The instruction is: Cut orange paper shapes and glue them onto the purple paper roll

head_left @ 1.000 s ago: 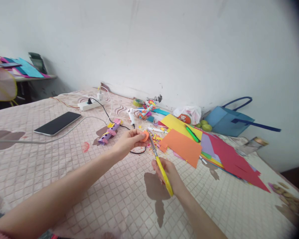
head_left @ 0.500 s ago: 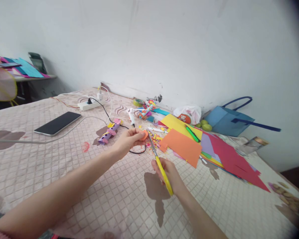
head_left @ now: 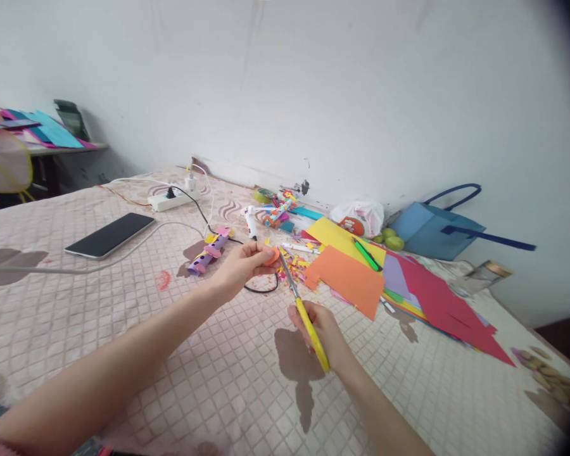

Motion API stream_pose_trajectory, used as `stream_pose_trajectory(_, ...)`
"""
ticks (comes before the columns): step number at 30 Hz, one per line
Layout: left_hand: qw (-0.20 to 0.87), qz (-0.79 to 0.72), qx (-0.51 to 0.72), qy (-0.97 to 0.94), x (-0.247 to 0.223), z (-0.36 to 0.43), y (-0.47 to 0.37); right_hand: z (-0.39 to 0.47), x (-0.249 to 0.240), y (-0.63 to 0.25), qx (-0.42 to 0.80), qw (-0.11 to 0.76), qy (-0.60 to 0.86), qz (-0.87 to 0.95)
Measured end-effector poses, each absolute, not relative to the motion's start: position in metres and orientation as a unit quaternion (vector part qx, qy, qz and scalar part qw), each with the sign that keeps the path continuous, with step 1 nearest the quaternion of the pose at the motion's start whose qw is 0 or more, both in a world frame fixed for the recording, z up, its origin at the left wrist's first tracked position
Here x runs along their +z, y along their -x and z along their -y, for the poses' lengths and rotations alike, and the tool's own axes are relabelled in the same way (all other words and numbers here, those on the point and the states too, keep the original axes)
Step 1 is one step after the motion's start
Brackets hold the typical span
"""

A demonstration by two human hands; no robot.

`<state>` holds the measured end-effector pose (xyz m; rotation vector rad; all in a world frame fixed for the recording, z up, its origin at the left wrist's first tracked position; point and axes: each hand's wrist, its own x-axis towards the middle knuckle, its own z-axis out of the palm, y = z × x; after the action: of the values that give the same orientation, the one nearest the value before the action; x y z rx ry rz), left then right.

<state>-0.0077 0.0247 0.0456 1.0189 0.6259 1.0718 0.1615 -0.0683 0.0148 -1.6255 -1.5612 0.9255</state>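
Between the thumb and fingers of my left hand (head_left: 251, 263) is a small orange paper piece (head_left: 275, 255). My right hand (head_left: 320, 329) grips yellow-handled scissors (head_left: 308, 326), their blades pointing up and left to the edge of that piece. Whether the blades touch the paper is hard to tell. Just beyond the blades lie many small colourful paper scraps (head_left: 297, 269). A larger orange paper sheet (head_left: 349, 278) rests to the right of them. Left of my left hand lies a purple paper roll with dark dots and pink and yellow bits (head_left: 209, 253).
A white glue gun (head_left: 251, 223) stands behind my left hand. A phone (head_left: 111, 235) and a power strip (head_left: 171, 199) are on the left. A green cutter (head_left: 367, 255) lies on yellow paper (head_left: 342, 237). Red paper (head_left: 451, 304) and a blue bag (head_left: 437, 231) are at right.
My left hand and the orange paper piece have shifted very slightly left. The scissor blades have moved a little left too; both grips stay the same.
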Motion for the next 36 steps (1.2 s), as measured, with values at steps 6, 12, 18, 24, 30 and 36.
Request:
stream_pose_trajectory(6,0.691,-0.304,0.425,-0.5,0.043,-0.025,0.008,0.066,0.016,-0.162,0.493,0.386,0.604,0.493)
stream_pose_trajectory(12,0.659,-0.308,0.311,-0.612,0.037,-0.015,0.002,0.065,0.02,-0.165,0.486,0.474,0.548,0.488)
stream_pose_trajectory(18,0.614,-0.266,0.238,-0.705,0.025,-0.006,-0.004,0.065,0.018,-0.165,0.477,0.512,0.546,0.461)
stream_pose_trajectory(24,0.62,-0.303,0.252,-0.679,0.026,-0.003,-0.007,0.064,0.015,-0.164,0.463,0.541,0.542,0.446)
stream_pose_trajectory(30,0.683,-0.336,0.271,-0.588,0.029,-0.001,-0.01,0.063,0.013,-0.163,0.454,0.56,0.526,0.453)
stream_pose_trajectory(36,0.686,-0.317,0.359,-0.547,0.033,-0.013,-0.002,0.065,0.014,-0.164,0.502,0.472,0.521,0.503)
